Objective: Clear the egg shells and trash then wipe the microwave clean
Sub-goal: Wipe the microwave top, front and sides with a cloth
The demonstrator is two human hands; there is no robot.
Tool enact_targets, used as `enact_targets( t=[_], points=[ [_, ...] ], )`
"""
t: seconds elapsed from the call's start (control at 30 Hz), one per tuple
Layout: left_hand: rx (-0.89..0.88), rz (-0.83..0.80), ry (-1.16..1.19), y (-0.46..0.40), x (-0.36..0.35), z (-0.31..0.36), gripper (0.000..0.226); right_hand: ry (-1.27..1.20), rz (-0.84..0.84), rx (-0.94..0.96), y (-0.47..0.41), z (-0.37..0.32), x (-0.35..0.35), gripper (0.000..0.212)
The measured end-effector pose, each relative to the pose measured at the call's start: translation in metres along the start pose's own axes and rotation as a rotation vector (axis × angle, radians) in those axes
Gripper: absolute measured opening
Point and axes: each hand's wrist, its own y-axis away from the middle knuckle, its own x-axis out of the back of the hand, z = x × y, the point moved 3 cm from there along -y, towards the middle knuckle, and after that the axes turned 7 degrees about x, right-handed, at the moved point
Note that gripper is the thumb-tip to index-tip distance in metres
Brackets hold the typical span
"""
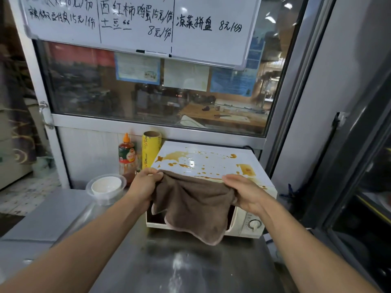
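A white microwave [211, 160] stands on a steel counter [186, 263], its top spattered with brown sauce stains. A brown cloth [194, 206] hangs spread in front of the microwave's door, its upper edge level with the front edge of the top. My left hand [146, 185] pinches the cloth's left corner and my right hand [243, 191] grips its right corner. The cloth hides most of the door. No egg shells are in view.
To the left of the microwave stand a yellow roll of cling film [150, 151], a chili sauce bottle [127, 157] and a clear plastic container holding a white bowl [106, 186]. A glass window and a whiteboard rise behind. A dark door frame stands at the right.
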Motion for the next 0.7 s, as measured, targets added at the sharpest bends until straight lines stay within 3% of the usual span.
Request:
enact_targets(
  t=[0.1,0.17,0.23,0.4,0.6,0.7],
  points=[
    [-0.002,-0.009,0.011,-0.006,0.008,0.01,0.021,0.11,-0.132,0.007,0.005,-0.002,-0.008,0.069],
    [-0.017,-0.005,0.033,-0.008,0.012,0.017,0.022,0.317,-0.119,0.053,0.006,-0.003,-0.009,0.075],
    [-0.041,0.007,0.043,-0.01,0.016,0.023,0.024,0.394,-0.041,0.077,0.005,-0.004,-0.007,0.069],
    [-0.146,0.082,-0.234,-0.009,0.031,0.034,0.022,-0.024,0.007,0.005,0.011,-0.011,-0.009,0.049],
    [-0.175,0.033,-0.276,-0.013,0.037,0.037,0.026,0.279,0.228,0.025,0.021,-0.012,0.007,0.019],
    [-0.149,0.015,-0.26,-0.017,0.029,0.034,0.031,0.178,0.139,0.018,0.03,-0.013,0.013,0.016]
  ],
)
